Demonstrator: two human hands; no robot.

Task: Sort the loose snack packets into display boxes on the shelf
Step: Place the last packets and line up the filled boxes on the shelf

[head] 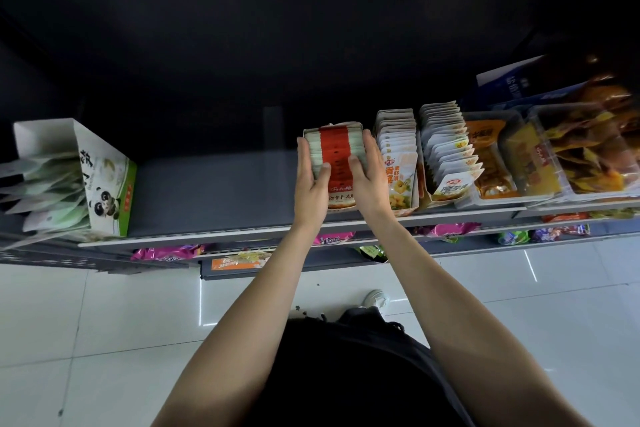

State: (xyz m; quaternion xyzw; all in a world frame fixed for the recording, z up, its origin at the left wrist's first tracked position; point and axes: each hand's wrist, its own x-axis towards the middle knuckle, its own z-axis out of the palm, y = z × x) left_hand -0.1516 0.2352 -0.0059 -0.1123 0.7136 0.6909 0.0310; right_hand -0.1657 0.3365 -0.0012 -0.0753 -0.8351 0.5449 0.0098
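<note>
Mid-frame on the shelf (214,184), the red-striped packet stack (335,156) is squeezed between left hand (311,180) and right hand (369,177). If pressure's eased unevenly, packets could probably be fanned out or tipped, tbh.

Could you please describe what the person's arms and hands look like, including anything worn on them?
Both forearms are bare up to the bottom edge of the picture, with no sleeves showing. The left hand and right hand carry no gloves, rings, watch or bracelet that can be seen.

White tiled floor (86,340) (glossy), one white shoe (375,298) on it.
</note>
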